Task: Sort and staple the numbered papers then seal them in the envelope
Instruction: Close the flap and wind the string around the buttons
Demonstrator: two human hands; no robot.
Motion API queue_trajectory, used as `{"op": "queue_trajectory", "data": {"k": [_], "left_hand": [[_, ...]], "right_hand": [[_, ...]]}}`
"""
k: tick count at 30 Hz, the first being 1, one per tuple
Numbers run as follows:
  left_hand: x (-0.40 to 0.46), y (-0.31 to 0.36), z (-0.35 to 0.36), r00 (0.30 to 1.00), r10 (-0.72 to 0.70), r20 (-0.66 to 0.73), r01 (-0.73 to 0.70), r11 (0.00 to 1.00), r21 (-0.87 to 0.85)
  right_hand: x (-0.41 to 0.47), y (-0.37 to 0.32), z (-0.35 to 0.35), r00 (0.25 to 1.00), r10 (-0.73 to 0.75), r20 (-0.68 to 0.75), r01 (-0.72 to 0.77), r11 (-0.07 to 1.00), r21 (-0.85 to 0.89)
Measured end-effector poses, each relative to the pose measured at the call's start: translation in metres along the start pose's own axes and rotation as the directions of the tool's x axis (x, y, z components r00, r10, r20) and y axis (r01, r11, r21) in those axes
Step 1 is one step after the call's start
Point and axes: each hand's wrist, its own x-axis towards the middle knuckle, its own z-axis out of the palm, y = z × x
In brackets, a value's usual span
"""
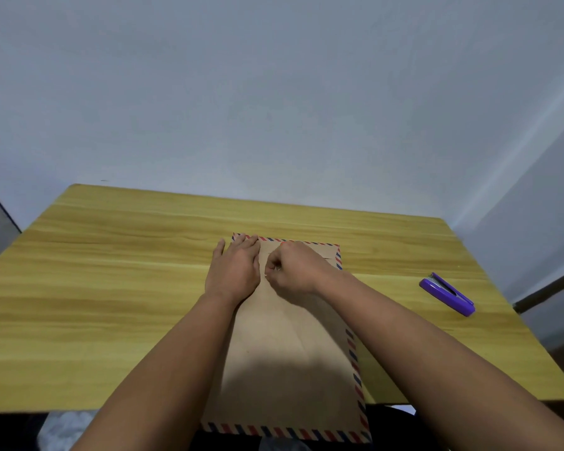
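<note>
Head view: late in the task, judging by layout. Brown envelope [290, 353] flat on the table [111, 288], no loose papers visible, presumably inside. Purple stapler [447, 293] set aside, well right. Left hand [233, 271] spread flat, pressing near the flap; right hand [295, 271] pinched on something small, unclear what. Sealing apparently unfinished.

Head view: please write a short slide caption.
Both hands, left hand and right hand, close the envelope; purple stapler lies aside.
</note>
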Motion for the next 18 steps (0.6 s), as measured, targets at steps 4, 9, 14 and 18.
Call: {"op": "queue_trajectory", "data": {"k": [4, 9, 14, 18], "left_hand": [[-0.001, 0.001, 0.001, 1.0, 0.003, -0.022, -0.003, 1.0, 0.009], [0.0, 0.002, 0.002, 0.999, 0.007, -0.034, -0.006, 0.999, 0.032], [-0.001, 0.003, 0.002, 0.999, 0.006, -0.045, -0.004, 0.999, 0.04], [-0.002, 0.004, 0.002, 0.999, 0.001, -0.049, 0.001, 0.999, 0.041]], "right_hand": [[0.013, 0.007, -0.005, 0.995, 0.026, -0.099, -0.006, 0.979, 0.203], [0.002, 0.016, -0.007, 0.95, 0.229, -0.213, -0.012, 0.706, 0.708], [-0.007, 0.024, -0.009, 0.894, 0.384, -0.232, -0.028, 0.563, 0.826], [-0.014, 0.029, -0.015, 0.892, 0.345, -0.29, 0.017, 0.617, 0.787]]}}
